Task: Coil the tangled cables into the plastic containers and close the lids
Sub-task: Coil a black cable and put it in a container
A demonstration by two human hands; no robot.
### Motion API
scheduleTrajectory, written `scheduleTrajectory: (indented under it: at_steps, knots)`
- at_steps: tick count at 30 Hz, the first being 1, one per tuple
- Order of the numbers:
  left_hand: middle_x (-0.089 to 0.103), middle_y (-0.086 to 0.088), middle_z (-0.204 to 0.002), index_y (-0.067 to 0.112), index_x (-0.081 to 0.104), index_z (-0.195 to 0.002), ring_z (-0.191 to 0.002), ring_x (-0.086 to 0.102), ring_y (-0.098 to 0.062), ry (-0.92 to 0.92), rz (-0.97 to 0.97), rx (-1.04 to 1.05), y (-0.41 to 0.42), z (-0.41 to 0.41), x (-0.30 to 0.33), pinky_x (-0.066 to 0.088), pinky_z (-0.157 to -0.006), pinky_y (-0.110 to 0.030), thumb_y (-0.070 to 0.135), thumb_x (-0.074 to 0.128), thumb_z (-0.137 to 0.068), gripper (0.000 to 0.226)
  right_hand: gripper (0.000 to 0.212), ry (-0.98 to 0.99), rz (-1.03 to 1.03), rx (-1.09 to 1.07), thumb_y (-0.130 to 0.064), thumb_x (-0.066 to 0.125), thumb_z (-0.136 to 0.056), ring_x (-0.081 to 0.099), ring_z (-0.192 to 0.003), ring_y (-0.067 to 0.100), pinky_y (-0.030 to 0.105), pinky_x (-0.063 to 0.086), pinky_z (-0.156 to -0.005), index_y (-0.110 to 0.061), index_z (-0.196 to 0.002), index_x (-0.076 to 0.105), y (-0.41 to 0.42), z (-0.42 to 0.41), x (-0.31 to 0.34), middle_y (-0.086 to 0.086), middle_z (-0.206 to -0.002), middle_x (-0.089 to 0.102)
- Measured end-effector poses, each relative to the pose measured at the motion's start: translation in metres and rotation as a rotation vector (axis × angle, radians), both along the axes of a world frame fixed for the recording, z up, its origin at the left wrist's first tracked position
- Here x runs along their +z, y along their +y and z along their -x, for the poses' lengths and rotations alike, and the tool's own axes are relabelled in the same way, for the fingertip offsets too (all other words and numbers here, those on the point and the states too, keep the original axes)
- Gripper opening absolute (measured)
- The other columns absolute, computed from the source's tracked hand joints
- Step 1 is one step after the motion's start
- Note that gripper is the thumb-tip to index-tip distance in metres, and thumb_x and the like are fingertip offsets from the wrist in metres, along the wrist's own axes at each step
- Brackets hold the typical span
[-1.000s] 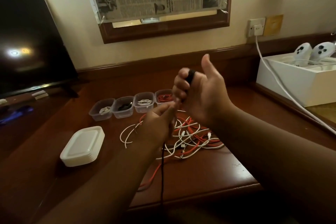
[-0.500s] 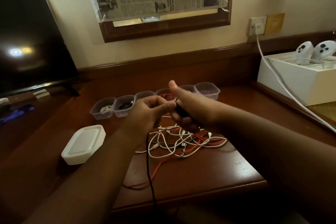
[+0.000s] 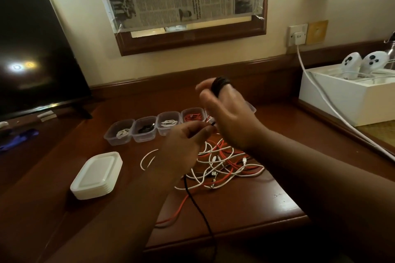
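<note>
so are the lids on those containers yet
Off. The four visible containers sit open-topped with coiled cables inside; the lids lie stacked beside them.

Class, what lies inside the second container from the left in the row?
The second container holds a coiled black cable. Its full length and the container's floor beneath it are hidden.

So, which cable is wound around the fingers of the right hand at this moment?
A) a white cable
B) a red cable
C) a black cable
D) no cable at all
C: black loops of the black cable sit wound around the fingers of the right hand, while the red and white cables lie in a tangle on the desk.
</note>
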State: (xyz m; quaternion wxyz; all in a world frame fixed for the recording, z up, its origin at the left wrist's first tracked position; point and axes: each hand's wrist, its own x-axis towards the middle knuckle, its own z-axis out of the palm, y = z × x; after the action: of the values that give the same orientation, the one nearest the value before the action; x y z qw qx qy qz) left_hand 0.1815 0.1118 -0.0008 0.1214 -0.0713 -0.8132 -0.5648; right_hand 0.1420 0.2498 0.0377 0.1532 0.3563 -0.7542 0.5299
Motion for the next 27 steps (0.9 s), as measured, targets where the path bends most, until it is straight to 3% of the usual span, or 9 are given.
scheduleTrajectory:
  at_steps: [2, 5, 9, 12, 16, 19, 22, 24, 27]
  knots:
    - [0.064, 0.016, -0.064, 0.036, 0.069, -0.086, -0.052, 0.058, 0.000, 0.120, 0.142, 0.066, -0.007, -0.001, 0.010, 0.043, -0.048, -0.014, 0.028, 0.062, -0.094, 0.014, 0.034, 0.214, -0.406, -0.191, -0.057, 0.034, -0.099, 0.055, -0.073, 0.005, 0.022, 0.045, -0.063, -0.026, -0.098, 0.048, 0.004, 0.001, -0.008, -0.010, -0.083, 0.053]
    - [0.067, 0.020, -0.080, 0.033, 0.068, -0.093, -0.076, 0.066, 0.010, 0.241, 0.258, 0.092, -0.015, -0.001, 0.017, 0.051, -0.064, -0.008, 0.015, 0.066, -0.092, 0.019, 0.057, 0.118, -0.575, -0.218, -0.066, 0.020, -0.094, 0.050, -0.062, 0.011, 0.025, 0.037, -0.056, -0.020, -0.081, 0.052, 0.001, 0.001, -0.016, -0.003, -0.071, 0.054]
    - [0.068, 0.012, -0.072, 0.024, 0.068, -0.089, -0.071, 0.069, 0.001, 0.270, 0.251, 0.045, -0.015, -0.001, 0.018, 0.054, -0.063, -0.014, 0.016, 0.072, -0.086, 0.009, 0.076, -0.400, -0.397, 0.075, -0.074, 0.009, -0.088, 0.041, -0.048, 0.013, 0.031, 0.034, -0.054, -0.017, -0.064, 0.053, -0.007, -0.002, -0.015, -0.001, -0.055, 0.047]
    - [0.066, 0.002, -0.065, 0.015, 0.067, -0.082, -0.058, 0.061, -0.014, 0.168, -0.064, -0.053, -0.014, 0.000, 0.016, 0.047, -0.053, -0.022, 0.036, 0.073, -0.072, 0.024, 0.078, -0.779, -0.193, 0.434, -0.077, 0.009, -0.090, 0.024, -0.038, 0.013, 0.024, 0.022, -0.041, -0.017, -0.056, 0.045, 0.001, -0.004, -0.008, -0.002, -0.047, 0.032]
    - [0.057, -0.006, -0.068, 0.025, 0.072, -0.071, -0.069, 0.042, -0.024, -0.057, -0.507, -0.101, -0.010, 0.004, 0.009, 0.032, -0.060, -0.036, 0.045, 0.078, -0.067, 0.022, 0.076, -0.928, 0.041, 0.760, -0.081, 0.012, -0.086, 0.022, -0.040, 0.014, 0.025, 0.020, -0.040, -0.015, -0.060, 0.040, 0.005, -0.011, 0.000, -0.002, -0.048, 0.027]
    - [0.047, -0.006, -0.067, 0.024, 0.071, -0.073, -0.058, 0.039, -0.016, -0.126, -0.644, -0.073, -0.001, 0.004, 0.003, 0.028, -0.055, -0.029, 0.041, 0.074, -0.073, 0.017, 0.074, -0.888, 0.335, 0.895, -0.080, 0.015, -0.087, 0.029, -0.046, 0.016, 0.028, 0.027, -0.048, -0.014, -0.066, 0.040, 0.004, -0.018, 0.011, 0.000, -0.054, 0.029]
    - [0.037, 0.002, -0.053, 0.020, 0.063, -0.071, -0.045, 0.028, -0.011, -0.169, -0.580, -0.097, 0.014, -0.004, -0.002, 0.018, -0.049, -0.025, 0.034, 0.061, -0.084, 0.019, 0.067, -0.660, 0.491, 0.768, -0.072, 0.013, -0.093, 0.036, -0.056, 0.018, 0.031, 0.035, -0.057, -0.014, -0.075, 0.042, 0.003, -0.013, 0.019, 0.002, -0.062, 0.033]
    - [0.036, 0.002, -0.054, 0.020, 0.069, -0.078, -0.045, 0.027, -0.011, -0.156, -0.463, -0.106, 0.017, -0.009, -0.004, 0.020, -0.049, -0.027, 0.036, 0.060, -0.087, 0.020, 0.060, -0.412, 0.375, 0.487, -0.065, 0.019, -0.095, 0.039, -0.059, 0.019, 0.029, 0.038, -0.058, -0.014, -0.078, 0.045, 0.001, -0.012, 0.022, 0.002, -0.065, 0.039]
    - [0.049, 0.009, -0.053, 0.029, 0.071, -0.078, -0.044, 0.039, -0.009, -0.057, -0.065, -0.040, 0.011, -0.012, 0.004, 0.030, -0.046, -0.025, 0.028, 0.059, -0.094, 0.020, 0.056, -0.030, -0.189, -0.051, -0.065, 0.034, -0.095, 0.044, -0.057, 0.014, 0.025, 0.039, -0.054, -0.016, -0.073, 0.048, 0.003, -0.017, 0.018, -0.001, -0.065, 0.047]
